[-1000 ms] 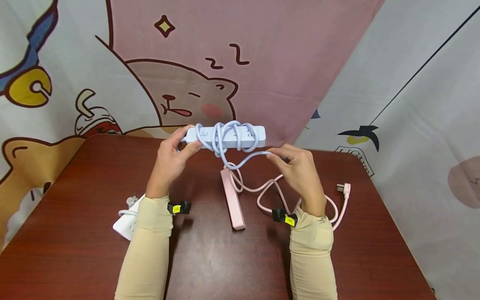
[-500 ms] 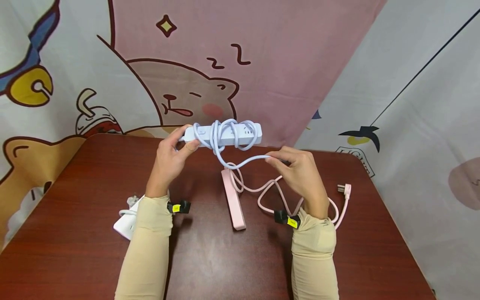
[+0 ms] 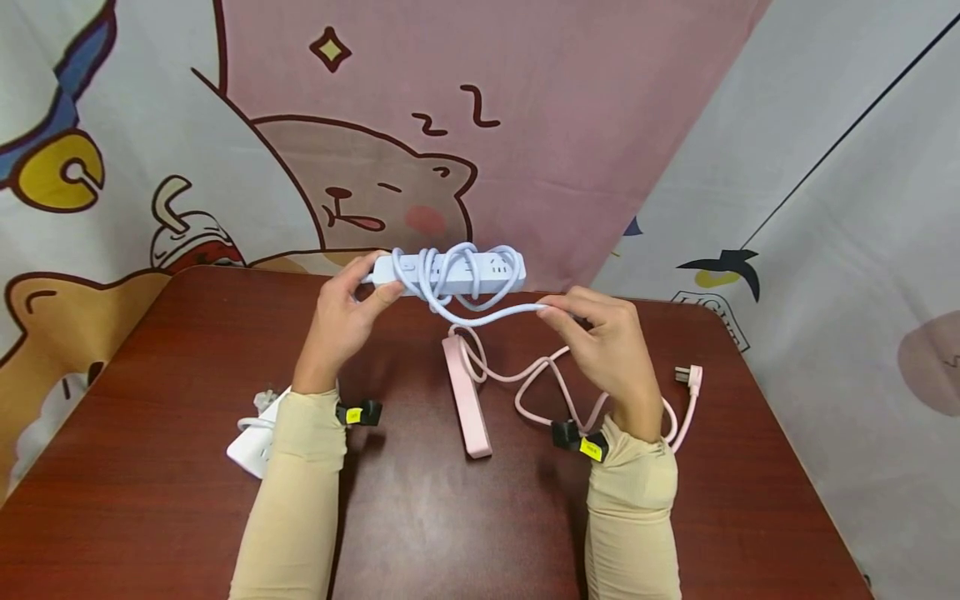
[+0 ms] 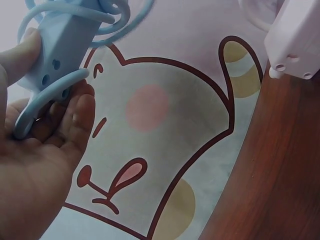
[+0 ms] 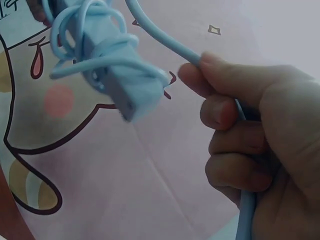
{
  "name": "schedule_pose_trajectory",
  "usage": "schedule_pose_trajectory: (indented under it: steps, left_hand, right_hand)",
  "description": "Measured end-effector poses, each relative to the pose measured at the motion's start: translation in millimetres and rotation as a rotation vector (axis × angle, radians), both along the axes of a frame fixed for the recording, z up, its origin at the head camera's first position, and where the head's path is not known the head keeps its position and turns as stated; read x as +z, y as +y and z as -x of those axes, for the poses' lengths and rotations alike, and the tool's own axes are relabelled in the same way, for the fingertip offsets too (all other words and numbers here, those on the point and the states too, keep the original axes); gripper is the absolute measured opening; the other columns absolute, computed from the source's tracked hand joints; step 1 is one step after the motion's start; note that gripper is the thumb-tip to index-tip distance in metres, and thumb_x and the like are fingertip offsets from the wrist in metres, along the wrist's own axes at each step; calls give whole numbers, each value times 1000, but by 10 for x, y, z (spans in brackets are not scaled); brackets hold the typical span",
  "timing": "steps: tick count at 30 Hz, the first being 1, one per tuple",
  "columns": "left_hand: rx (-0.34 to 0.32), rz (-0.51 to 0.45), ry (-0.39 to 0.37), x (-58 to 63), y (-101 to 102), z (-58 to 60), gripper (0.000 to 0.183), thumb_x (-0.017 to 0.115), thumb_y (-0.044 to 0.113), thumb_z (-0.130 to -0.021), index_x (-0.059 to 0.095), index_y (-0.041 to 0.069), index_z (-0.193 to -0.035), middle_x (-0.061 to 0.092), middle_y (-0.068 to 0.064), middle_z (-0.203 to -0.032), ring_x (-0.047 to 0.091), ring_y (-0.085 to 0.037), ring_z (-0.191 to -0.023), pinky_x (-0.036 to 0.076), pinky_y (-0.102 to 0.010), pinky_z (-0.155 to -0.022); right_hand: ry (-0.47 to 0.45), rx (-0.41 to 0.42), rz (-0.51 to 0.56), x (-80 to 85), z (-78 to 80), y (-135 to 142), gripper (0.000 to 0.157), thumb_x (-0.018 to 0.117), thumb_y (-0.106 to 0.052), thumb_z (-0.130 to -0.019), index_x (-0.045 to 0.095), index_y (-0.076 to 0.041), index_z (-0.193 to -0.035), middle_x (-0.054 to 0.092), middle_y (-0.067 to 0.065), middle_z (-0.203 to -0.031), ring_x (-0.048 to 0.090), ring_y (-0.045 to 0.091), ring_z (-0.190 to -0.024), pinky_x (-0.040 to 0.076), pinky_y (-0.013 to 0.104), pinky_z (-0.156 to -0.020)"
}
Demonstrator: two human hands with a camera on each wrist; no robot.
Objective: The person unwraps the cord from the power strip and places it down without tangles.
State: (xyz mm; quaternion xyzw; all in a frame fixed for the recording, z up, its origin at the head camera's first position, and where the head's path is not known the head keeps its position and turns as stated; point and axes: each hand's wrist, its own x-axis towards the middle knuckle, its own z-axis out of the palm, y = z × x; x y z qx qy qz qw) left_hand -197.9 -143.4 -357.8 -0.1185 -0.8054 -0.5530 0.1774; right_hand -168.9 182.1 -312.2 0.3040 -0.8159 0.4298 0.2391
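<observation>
Light-blue power strip (image 3: 491,282) was held in the air, roughly level, in front of the far edge of the table (image 3: 420,517) as seen from the head. Several loose turns of its light-blue cord (image 3: 504,314) were wrapped around the body; some sockets showed between the turns.

Left hand (image 3: 341,321): holding the light-blue strip by its left end, thumb on the near side, fingers behind. In the left wrist view the cord curved out from that end and across the fingers.

Right hand (image 3: 607,346): narrow grip, apart from the strip. Thumb and index finger pinched the cord; the other fingers were curled, and a length of cord ran out below them in the right wrist view. Between the hands the cord sagged slightly.

On the table: pink power strip (image 3: 467,398) near the middle, its pink cord (image 3: 510,381) looped off to the right and partly hidden by the right forearm, pink plug (image 3: 695,380) near the right edge. White power strip (image 3: 255,454) at left, partly covered by the left sleeve (image 3: 300,500), with a short stretch of white cord (image 3: 255,423) visible across it.

Backdrop: printed cartoon fabric (image 3: 562,167).
</observation>
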Motion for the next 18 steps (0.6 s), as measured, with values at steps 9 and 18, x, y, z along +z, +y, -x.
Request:
schedule_pose_trajectory:
  steps: [9, 18]
  left_hand:
    - [-28, 38, -11, -12, 19, 14, 39, 73, 19, -95, 65, 11, -133, 66, -10, -114, 55, -14, -97, 44, -16, -82]
    - [-140, 93, -48, -27, 1, -13, 42, 74, 23, -95, 64, 17, -134, 65, -3, -120, 54, -13, -105, 45, -22, -89]
  right_hand:
    - [55, -88, 117, 24, 11, -11, 9, 74, 0, -90, 80, -2, -97, 72, 8, -79, 51, 2, -69, 38, 16, -63]
    - [52, -204, 217, 24, 28, -13, 11, 73, -7, -94, 79, 1, -96, 67, 6, -76, 47, 2, -62, 34, 17, -55]
